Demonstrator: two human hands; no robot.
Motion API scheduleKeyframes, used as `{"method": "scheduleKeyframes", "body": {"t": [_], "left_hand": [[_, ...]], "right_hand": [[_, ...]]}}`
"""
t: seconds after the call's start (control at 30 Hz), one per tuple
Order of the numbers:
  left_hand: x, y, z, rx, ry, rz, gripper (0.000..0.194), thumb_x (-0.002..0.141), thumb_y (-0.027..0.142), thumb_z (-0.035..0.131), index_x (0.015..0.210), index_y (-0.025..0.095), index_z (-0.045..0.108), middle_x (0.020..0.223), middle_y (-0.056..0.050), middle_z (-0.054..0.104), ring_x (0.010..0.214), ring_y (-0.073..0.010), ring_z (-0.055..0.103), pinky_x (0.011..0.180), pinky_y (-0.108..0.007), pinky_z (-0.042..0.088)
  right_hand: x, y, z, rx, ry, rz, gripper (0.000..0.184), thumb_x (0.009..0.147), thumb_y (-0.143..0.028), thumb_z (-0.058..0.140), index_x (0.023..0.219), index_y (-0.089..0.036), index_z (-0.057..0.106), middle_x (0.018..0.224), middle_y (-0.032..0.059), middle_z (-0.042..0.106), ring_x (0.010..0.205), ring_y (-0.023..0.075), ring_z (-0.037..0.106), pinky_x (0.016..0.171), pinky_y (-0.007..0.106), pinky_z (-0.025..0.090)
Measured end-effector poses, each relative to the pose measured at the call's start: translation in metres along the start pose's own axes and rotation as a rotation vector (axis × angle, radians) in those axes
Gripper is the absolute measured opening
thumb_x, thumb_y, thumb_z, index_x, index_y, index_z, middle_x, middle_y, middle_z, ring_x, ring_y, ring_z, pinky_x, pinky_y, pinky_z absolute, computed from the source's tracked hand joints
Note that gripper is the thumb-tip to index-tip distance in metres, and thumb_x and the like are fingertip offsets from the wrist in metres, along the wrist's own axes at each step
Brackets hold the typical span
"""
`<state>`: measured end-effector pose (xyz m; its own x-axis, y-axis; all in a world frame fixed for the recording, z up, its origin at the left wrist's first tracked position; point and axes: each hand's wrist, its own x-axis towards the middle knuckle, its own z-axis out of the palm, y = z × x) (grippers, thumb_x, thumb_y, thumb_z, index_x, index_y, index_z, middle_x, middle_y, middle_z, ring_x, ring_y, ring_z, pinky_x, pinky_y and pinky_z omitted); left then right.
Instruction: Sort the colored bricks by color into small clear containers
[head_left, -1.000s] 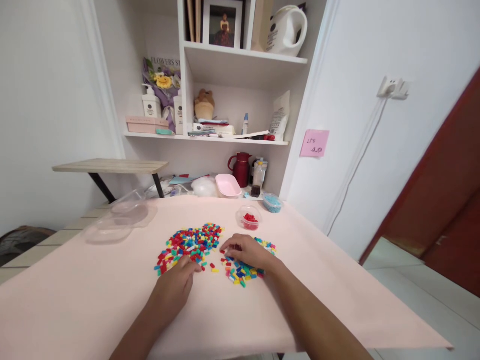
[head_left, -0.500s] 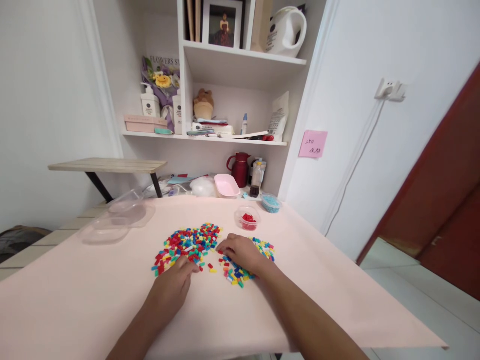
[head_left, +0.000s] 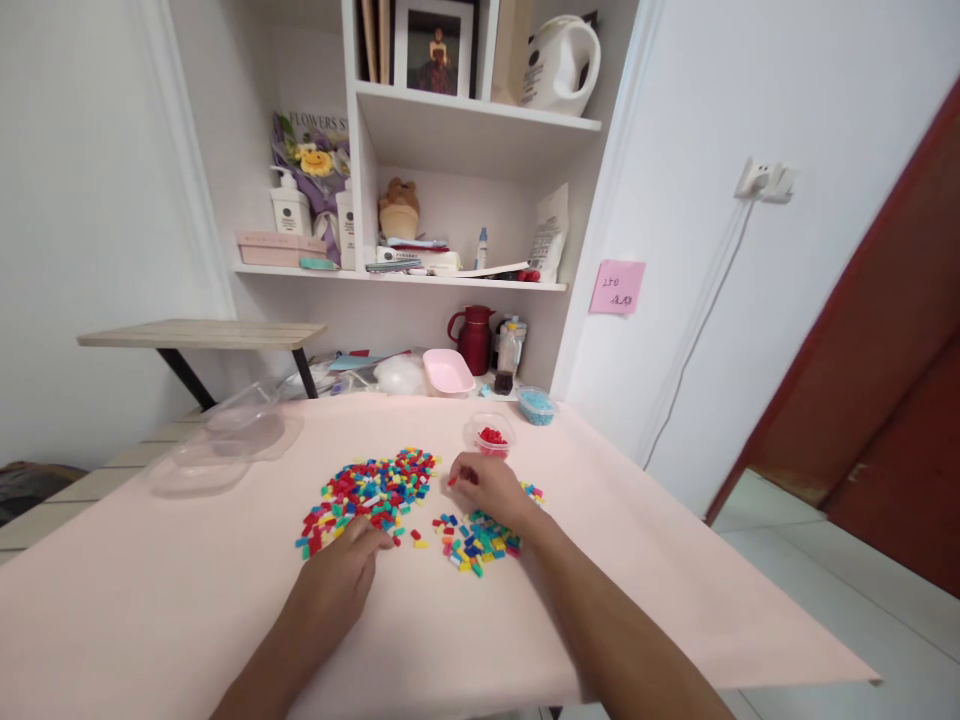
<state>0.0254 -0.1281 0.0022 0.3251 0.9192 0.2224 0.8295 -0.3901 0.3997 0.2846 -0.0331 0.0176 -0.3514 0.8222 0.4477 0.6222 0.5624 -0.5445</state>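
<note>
My right hand [head_left: 491, 490] is raised a little, thumb and fingertips closed on a small red piece [head_left: 452, 481]. Under and beside it spreads a smaller heap of mixed coloured pieces [head_left: 480, 548], partly covered by the hand. My left hand [head_left: 343, 565] rests at the near edge of a larger heap [head_left: 379, 488] of red, blue, green, yellow and white pieces. Its fingers are curled together, and I cannot see what is between them. A few loose pieces [head_left: 420, 545] lie between the heaps. Just beyond my right hand, a clear tub [head_left: 470, 430] contains red pieces [head_left: 493, 438].
A lidded-looking tub of light blue pieces [head_left: 536, 405] stands at the table's back right. Clear plastic containers [head_left: 199, 475] lie at the left. Behind are a pink basin [head_left: 448, 372], a red jug [head_left: 475, 340], a bottle [head_left: 507, 358] and shelves. A wooden stand [head_left: 202, 335] is back left.
My right hand has lifted off the smaller heap and moved slightly up and right, carrying a red piece. My left hand has stayed by the larger heap. The view has shifted slightly.
</note>
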Motion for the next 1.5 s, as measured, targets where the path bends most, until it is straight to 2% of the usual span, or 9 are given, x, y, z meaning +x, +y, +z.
{"method": "scheduleKeyframes", "body": {"t": [0.17, 0.27, 0.4, 0.6, 0.8, 1.03, 1.13, 1.3, 1.5], "left_hand": [[-0.001, -0.002, 0.003, 0.007, 0.021, 0.000, 0.037, 0.092, 0.021, 0.026, 0.103, 0.026, 0.062, 0.111, -0.006, 0.064, 0.092, -0.0173, 0.065, 0.078, -0.032, 0.049], [-0.001, -0.001, 0.002, -0.001, 0.030, -0.007, 0.036, 0.092, 0.021, 0.028, 0.102, 0.027, 0.062, 0.110, -0.005, 0.065, 0.093, -0.0165, 0.065, 0.079, -0.031, 0.049], [0.000, -0.001, 0.000, 0.006, 0.022, -0.017, 0.037, 0.092, 0.021, 0.027, 0.102, 0.027, 0.062, 0.111, -0.004, 0.065, 0.094, -0.0161, 0.066, 0.078, -0.030, 0.049], [0.000, -0.001, 0.000, -0.002, 0.020, -0.010, 0.037, 0.092, 0.022, 0.029, 0.102, 0.027, 0.064, 0.113, -0.004, 0.065, 0.096, -0.0166, 0.066, 0.082, -0.032, 0.049], [0.000, 0.001, -0.001, -0.033, 0.033, -0.019, 0.037, 0.091, 0.021, 0.031, 0.101, 0.028, 0.066, 0.112, -0.003, 0.066, 0.094, -0.0170, 0.067, 0.081, -0.032, 0.050], [0.000, 0.003, -0.003, -0.020, 0.029, -0.004, 0.039, 0.093, 0.023, 0.030, 0.110, 0.028, 0.066, 0.113, -0.005, 0.066, 0.095, -0.0174, 0.066, 0.081, -0.032, 0.050], [0.000, 0.003, -0.003, -0.010, 0.026, -0.009, 0.039, 0.093, 0.023, 0.030, 0.109, 0.027, 0.065, 0.113, -0.005, 0.066, 0.097, -0.0174, 0.066, 0.082, -0.032, 0.050], [0.000, -0.001, 0.001, -0.023, 0.024, -0.005, 0.038, 0.094, 0.024, 0.030, 0.108, 0.027, 0.064, 0.112, -0.005, 0.065, 0.096, -0.0171, 0.065, 0.082, -0.033, 0.049], [-0.001, -0.001, 0.000, -0.044, 0.031, -0.001, 0.037, 0.093, 0.023, 0.031, 0.108, 0.027, 0.065, 0.112, -0.005, 0.065, 0.094, -0.0174, 0.066, 0.082, -0.032, 0.049]], "right_hand": [[0.004, 0.016, -0.029, 0.082, 0.567, 0.145, 0.016, 0.084, -0.031, 0.054, 0.090, -0.021, 0.065, 0.068, -0.0022, 0.061, 0.061, 0.0141, 0.054, 0.062, 0.024, 0.041], [0.005, 0.033, -0.041, -0.026, 0.710, 0.271, 0.021, 0.085, -0.034, 0.052, 0.096, -0.023, 0.067, 0.069, -0.0016, 0.062, 0.062, 0.0154, 0.056, 0.062, 0.025, 0.041], [0.006, 0.053, -0.042, -0.089, 0.517, 0.415, 0.031, 0.081, -0.033, 0.057, 0.110, -0.027, 0.065, 0.073, -0.0022, 0.064, 0.063, 0.0160, 0.060, 0.060, 0.026, 0.042], [0.005, 0.042, -0.038, 0.115, 0.483, 0.283, 0.031, 0.087, -0.033, 0.046, 0.108, -0.021, 0.066, 0.070, -0.0008, 0.063, 0.060, 0.0152, 0.059, 0.062, 0.027, 0.047], [0.000, 0.011, -0.023, 0.236, -0.029, 0.059, 0.019, 0.084, -0.022, 0.056, 0.095, -0.019, 0.071, 0.084, 0.0026, 0.069, 0.073, 0.0150, 0.061, 0.069, 0.025, 0.049], [-0.006, -0.013, -0.015, 0.207, -0.479, -0.173, 0.027, 0.081, -0.025, 0.068, 0.108, -0.026, 0.073, 0.103, 0.0040, 0.065, 0.091, 0.0166, 0.060, 0.079, 0.024, 0.047], [-0.007, -0.016, -0.013, 0.091, -0.490, -0.217, 0.027, 0.082, -0.026, 0.070, 0.108, -0.028, 0.073, 0.102, 0.0041, 0.064, 0.096, 0.0183, 0.058, 0.084, 0.026, 0.044], [-0.005, -0.008, -0.007, -0.044, -0.348, -0.094, 0.027, 0.083, -0.023, 0.066, 0.109, -0.027, 0.072, 0.095, 0.0036, 0.065, 0.089, 0.0179, 0.060, 0.080, 0.026, 0.043], [-0.004, 0.005, -0.008, 0.005, -0.293, -0.022, 0.024, 0.087, -0.017, 0.056, 0.104, -0.024, 0.073, 0.098, 0.0033, 0.068, 0.087, 0.0169, 0.063, 0.079, 0.026, 0.046]]}}
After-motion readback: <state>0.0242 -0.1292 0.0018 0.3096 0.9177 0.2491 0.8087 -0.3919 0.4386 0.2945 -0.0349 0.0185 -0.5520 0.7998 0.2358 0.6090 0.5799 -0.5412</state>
